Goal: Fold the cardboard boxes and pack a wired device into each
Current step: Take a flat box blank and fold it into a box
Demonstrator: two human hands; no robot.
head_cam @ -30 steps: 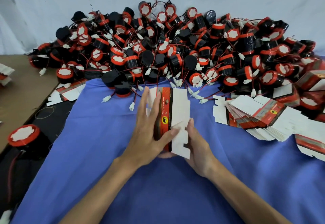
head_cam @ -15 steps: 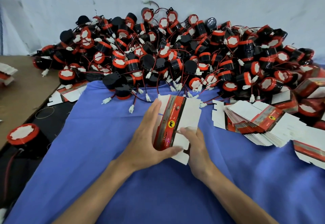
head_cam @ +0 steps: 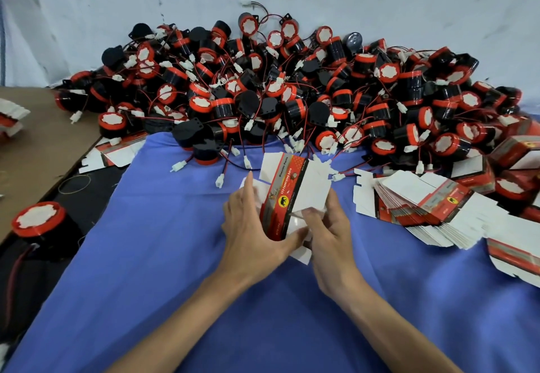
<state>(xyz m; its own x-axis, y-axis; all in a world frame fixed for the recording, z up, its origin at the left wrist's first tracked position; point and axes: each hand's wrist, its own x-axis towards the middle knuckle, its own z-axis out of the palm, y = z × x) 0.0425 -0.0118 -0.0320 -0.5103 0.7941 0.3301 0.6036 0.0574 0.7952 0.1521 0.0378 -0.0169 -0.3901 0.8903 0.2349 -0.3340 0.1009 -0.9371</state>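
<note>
Head camera looks down on a blue cloth (head_cam: 140, 255), where both hands hold a partly folded cardboard box (head_cam: 305, 190) near its middle. The left hand (head_cam: 251, 226) wraps the box's red left side, thumb across the near edge. The right hand (head_cam: 331, 241) pinches a white near flap with curled fingers. Wired devices (head_cam: 292, 94) lie heaped along the far edge, and flat boxes (head_cam: 423, 203) are stacked to the right.

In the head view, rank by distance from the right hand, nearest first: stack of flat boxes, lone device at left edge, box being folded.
1. The box being folded: centre, gripped by the right hand.
2. The stack of flat boxes: to its right, on the blue cloth.
3. The lone device: far left, off the cloth.
</note>
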